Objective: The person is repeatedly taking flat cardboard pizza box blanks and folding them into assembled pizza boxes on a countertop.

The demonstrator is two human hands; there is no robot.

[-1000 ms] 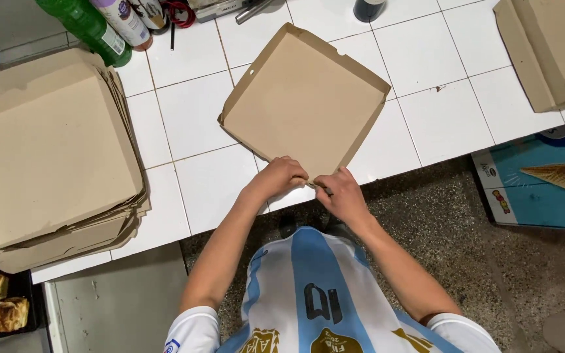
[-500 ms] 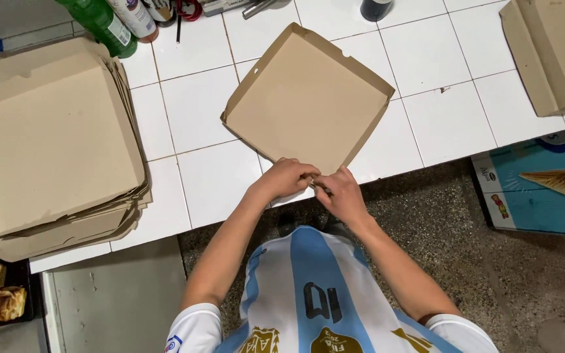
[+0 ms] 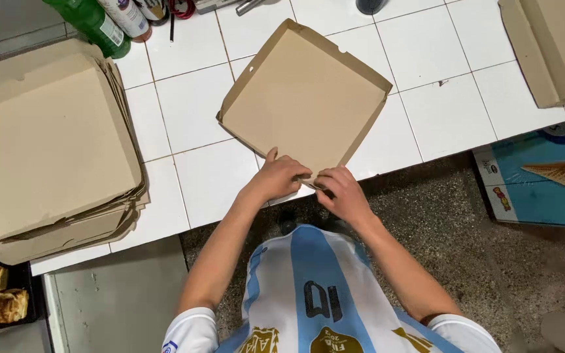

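Both hands are pinching the near corner of the cardboard box (image 3: pixel 305 104): left hand (image 3: pixel 281 178) and right hand (image 3: pixel 341 189) are sitting close together, fingers clamped on the corner flap. The box is lying on the white tiled counter (image 3: pixel 210 170) with that corner poking over the edge. Risk, I reckon: the corner tab is tearing or popping out if squeezed unevenly, or the box is sliding off. The stack of flat boxes (image 3: pixel 47 144) is sitting well to the left.

The light is bright and even, coming from above. The white counter (image 3: pixel 191 131) shines a little. Shadows are soft and small. Everything looks sharp, with slight bending toward 3 and 9 o'clock.
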